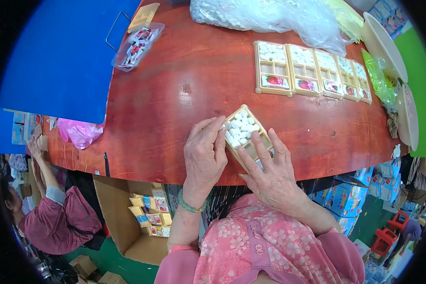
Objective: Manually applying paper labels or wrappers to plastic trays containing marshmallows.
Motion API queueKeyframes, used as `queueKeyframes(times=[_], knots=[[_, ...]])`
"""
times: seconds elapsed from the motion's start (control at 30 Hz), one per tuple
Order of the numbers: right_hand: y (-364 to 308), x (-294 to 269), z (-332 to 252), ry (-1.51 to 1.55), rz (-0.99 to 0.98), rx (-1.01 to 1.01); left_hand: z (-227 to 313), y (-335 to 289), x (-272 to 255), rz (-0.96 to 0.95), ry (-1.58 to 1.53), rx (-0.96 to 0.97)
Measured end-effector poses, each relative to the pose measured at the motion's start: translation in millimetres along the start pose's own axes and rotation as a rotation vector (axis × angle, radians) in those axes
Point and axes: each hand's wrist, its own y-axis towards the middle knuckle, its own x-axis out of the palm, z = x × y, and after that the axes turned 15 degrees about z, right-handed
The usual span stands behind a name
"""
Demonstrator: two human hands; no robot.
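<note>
A small cream compartment tray (250, 150) is tilted at the table's near edge, between my two hands. Its upper compartment is heaped with small white pellets (242, 127). My left hand (206, 152) grips the tray along its left side, thumb and fingers closed at the rim. Over the tray's lower right part, my right hand (273, 176) lies with its fingers spread, fingertips at the pellets and the middle compartments. The fingers partly hide the tray's lower end, where a bit of printed piece shows.
Several stacked trays (274, 69) with pellets and strawberry-printed packets stand right. A bag of white pellets (251, 14) lies at the back. Left are a clear tub of packets (137, 47) and a pink bag (80, 133). Below, a carton (120, 213) holds packed trays. Another person (57, 217) sits left.
</note>
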Motion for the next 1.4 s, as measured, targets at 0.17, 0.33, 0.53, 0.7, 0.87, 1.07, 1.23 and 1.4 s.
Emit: queueKeyframes(times=[0.17, 0.33, 0.53, 0.7, 0.87, 1.07, 1.23, 1.4], knots=[[4.0, 1.0, -3.7, -0.021, -0.025, 0.01, -1.0, 1.5, -0.1, 0.014, -0.005, -0.015], [7.2, -1.3, -4.4, -0.026, -0.031, 0.015, -3.2, 1.0, 1.6, 0.045, -0.004, 0.001], [13.0, -1.1, -2.9, -0.01, -0.022, 0.03, -5.3, 1.9, 5.4, 0.062, -0.005, -0.052], [17.5, 0.7, 2.1, 0.025, 0.073, 0.049, -5.0, 5.7, 4.9, 0.062, -0.014, -0.069], [20.1, 3.2, 3.0, 0.035, 0.082, 0.064, -4.2, 5.3, 5.9, 0.063, -0.035, -0.126], [12.4, 0.5, 4.5, 0.006, 0.035, 0.041, -3.2, 0.0, 4.4, 0.03, 0.069, 0.028], [5.6, 0.6, 6.8, -0.012, -0.019, 0.021, -2.8, -2.0, 6.3, 0.027, 0.099, 0.072], [5.7, 2.3, 10.6, -0.002, -0.045, 0.001, -3.1, -1.7, 7.2, 0.023, 0.103, 0.089]])
